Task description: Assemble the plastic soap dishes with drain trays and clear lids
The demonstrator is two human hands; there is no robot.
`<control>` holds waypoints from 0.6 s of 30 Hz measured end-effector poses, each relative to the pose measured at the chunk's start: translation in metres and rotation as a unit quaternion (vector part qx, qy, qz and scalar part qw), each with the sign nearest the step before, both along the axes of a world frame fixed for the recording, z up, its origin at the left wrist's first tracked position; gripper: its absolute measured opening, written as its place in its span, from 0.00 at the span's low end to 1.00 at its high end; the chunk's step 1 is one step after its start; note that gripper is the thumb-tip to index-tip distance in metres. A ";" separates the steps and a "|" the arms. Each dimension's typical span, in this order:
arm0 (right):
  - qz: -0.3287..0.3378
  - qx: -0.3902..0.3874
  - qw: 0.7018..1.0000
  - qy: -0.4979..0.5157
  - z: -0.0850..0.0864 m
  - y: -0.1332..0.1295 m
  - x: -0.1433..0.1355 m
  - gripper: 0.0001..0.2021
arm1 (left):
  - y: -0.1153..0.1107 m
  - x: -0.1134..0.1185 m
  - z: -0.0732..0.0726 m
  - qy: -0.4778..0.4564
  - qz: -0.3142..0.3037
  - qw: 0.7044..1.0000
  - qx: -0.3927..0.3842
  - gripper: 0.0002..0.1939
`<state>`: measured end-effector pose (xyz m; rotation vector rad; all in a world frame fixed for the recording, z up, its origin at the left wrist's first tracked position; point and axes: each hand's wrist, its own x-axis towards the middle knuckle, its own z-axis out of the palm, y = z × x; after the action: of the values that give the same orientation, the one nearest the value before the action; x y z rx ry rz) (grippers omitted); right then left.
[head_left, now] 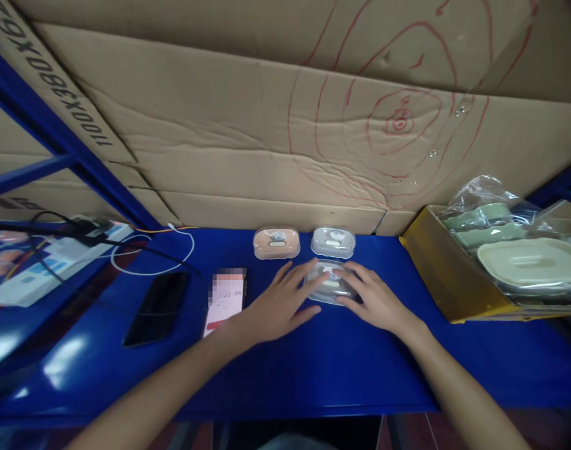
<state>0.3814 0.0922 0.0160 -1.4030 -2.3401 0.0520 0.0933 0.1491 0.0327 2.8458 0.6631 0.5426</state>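
Both hands are at the near grey box, which lies flat on the blue table in front of two other boxes. The left hand comes in from the box's left, fingers loosely spread and partly over its lid, with the thumb pointing toward the front edge and well apart from the index finger. The right hand reaches in from the other side, its fingers slightly curved and parted, their tips over the lid's right part. Neither hand is closed around anything; whether the fingertips press on the lid or hover just above it, I cannot tell. The fingers hide parts of the lid and its label. Just behind stand a pink box and a rear grey box, side by side with a small gap, both clear-lidded. Left of the left hand lies a lit phone, its lower end behind the forearm, then a black phone, a white cable and a power strip. On the right, a carton holds cream and green trays in clear plastic. Cardboard with red rings drawn on it backs the table.
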 end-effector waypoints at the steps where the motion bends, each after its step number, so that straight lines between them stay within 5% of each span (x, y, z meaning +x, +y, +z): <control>1: -0.012 -0.004 1.000 0.011 -0.002 0.002 0.002 0.27 | -0.009 -0.005 -0.005 0.009 -0.005 1.000 0.005 0.32; 5: -0.056 -0.006 0.996 0.062 -0.007 0.009 0.009 0.23 | -0.025 -0.013 -0.021 0.019 0.004 1.000 0.015 0.31; 11: -0.073 -0.003 0.994 0.079 -0.008 0.009 0.003 0.20 | -0.020 -0.016 -0.018 -0.028 0.091 0.995 0.003 0.27; 18: -0.089 0.052 0.994 0.043 -0.012 0.008 0.001 0.19 | -0.020 -0.015 -0.029 0.015 0.055 0.998 0.023 0.20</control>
<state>0.3829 0.1007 0.0035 -1.5194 -2.1076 -0.0589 0.0786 0.1287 0.0037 2.8780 0.8264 0.5407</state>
